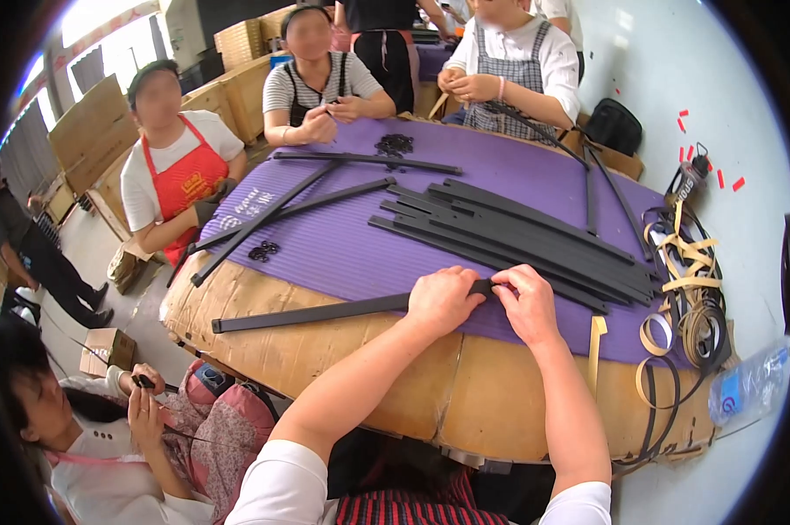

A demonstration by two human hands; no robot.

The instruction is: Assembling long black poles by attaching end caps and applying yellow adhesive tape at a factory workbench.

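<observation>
The cardboard-topped table [500, 402] is filling the middle of the view, and the purple mat [325, 254] is covering much of its top. Beyond the hands, a pile of black strips [509, 232] is lying on the mat, its members running obliquely from far left to near right. The held black strip [325, 311] is occupying the near side of the table: its long axis is running left to right, its free end is pointing left and slightly toward the wearer, and its length is passing from bare cardboard onto the mat. At the right, a tangle of tan and black tape [705, 337] is lying near a clear bottle [749, 385]. The left hand [447, 300] is clasping the held strip near its right end. The right hand [526, 302] is pinching that end between thumb and fingers; whether a small part is sitting there cannot be told. Small black pieces [395, 143] are resting in a heap at the mat's far side.
</observation>
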